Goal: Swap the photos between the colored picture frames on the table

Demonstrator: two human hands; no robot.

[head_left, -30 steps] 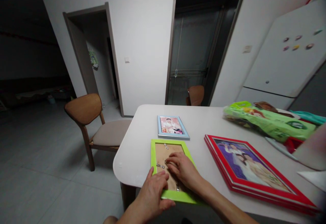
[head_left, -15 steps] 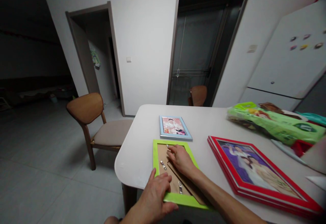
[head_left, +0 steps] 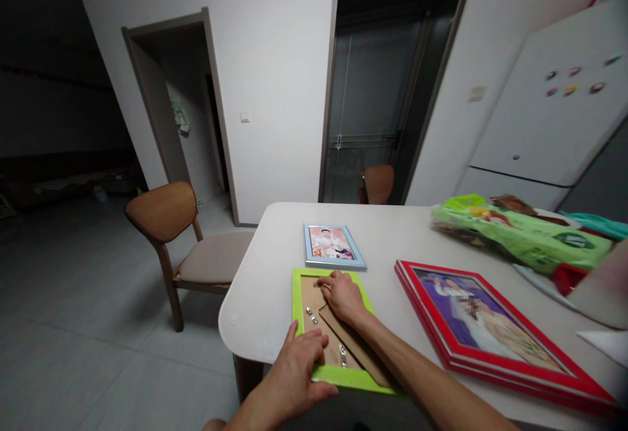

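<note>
A lime-green picture frame (head_left: 297,300) lies face down near the table's front edge, its brown backing board (head_left: 310,297) and small metal clips showing. My left hand (head_left: 299,372) lies flat on the frame's near left corner, fingers spread over the board. My right hand (head_left: 342,295) rests on the far part of the backing, fingertips curled at a clip by the top edge. A brown stand flap (head_left: 350,343) lies under my right wrist.
A small blue-framed photo (head_left: 332,245) lies beyond the green frame. A large red-framed photo (head_left: 483,323) lies to the right. Green plastic packages (head_left: 520,231) sit at the table's far right. A wooden chair (head_left: 184,244) stands left of the white table (head_left: 260,293). A white fridge (head_left: 554,110) is behind.
My right hand has slid from the middle of the backing board toward the frame's far edge. My left hand has stayed on the near corner.
</note>
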